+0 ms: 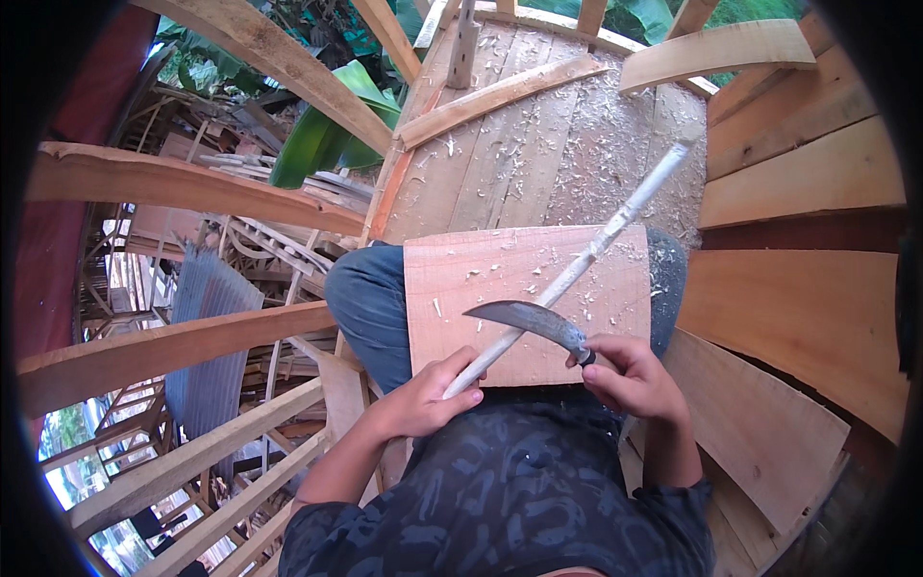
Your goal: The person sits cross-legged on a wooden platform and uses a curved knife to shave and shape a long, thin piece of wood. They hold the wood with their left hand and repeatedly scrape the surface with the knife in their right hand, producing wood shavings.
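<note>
My left hand (pixel 437 389) is gripping a long, pale, slender wooden stick (pixel 581 261), slanting toward one o'clock. My right hand (pixel 636 377) is grasping a curved grey steel knife (pixel 534 318) pointing to ten o'clock. A pinkish wooden board (pixel 452 288) is spanning my lap (pixel 365 298); at twelve o'clock, pale curled shavings (pixel 630 104) are littering brown wooden planks (pixel 431 192).

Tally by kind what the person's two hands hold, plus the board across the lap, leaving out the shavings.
Curved knife, in the right hand: 1
Pale stick, in the left hand: 1
Wooden board: 1
Total: 3
</note>
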`<state>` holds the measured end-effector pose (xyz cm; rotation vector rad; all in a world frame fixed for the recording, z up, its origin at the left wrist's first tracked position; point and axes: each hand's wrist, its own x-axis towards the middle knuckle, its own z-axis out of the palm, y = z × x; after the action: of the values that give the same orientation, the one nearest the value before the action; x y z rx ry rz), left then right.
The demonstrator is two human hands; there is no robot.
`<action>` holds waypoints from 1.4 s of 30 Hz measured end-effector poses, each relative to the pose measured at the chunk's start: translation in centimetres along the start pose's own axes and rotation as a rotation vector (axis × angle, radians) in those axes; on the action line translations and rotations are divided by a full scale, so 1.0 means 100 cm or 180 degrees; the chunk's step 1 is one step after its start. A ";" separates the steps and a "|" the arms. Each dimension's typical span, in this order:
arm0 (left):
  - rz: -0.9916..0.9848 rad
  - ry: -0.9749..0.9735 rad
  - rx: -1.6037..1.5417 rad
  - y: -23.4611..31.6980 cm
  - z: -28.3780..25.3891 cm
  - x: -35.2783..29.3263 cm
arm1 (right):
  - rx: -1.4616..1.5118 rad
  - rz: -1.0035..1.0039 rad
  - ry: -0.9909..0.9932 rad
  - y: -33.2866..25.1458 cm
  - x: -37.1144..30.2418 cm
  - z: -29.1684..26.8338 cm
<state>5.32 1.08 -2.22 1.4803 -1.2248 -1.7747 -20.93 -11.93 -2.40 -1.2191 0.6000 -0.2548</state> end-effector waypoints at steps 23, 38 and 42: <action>0.0086 -0.0012 -0.0056 0.010 -0.012 0.003 | 0.0333 -0.0163 0.0547 0.002 0.006 -0.001; -0.0621 -0.0210 -0.0818 0.020 -0.015 0.001 | -0.1012 -0.1221 0.3086 0.018 0.022 -0.010; -0.0475 0.0002 -0.0560 0.012 -0.018 -0.001 | 0.0675 -0.0578 0.1537 -0.002 0.002 -0.009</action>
<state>6.88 0.06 -1.16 1.5024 -0.9516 -1.9246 -21.28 -12.82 -2.45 -1.0081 0.8543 -0.7614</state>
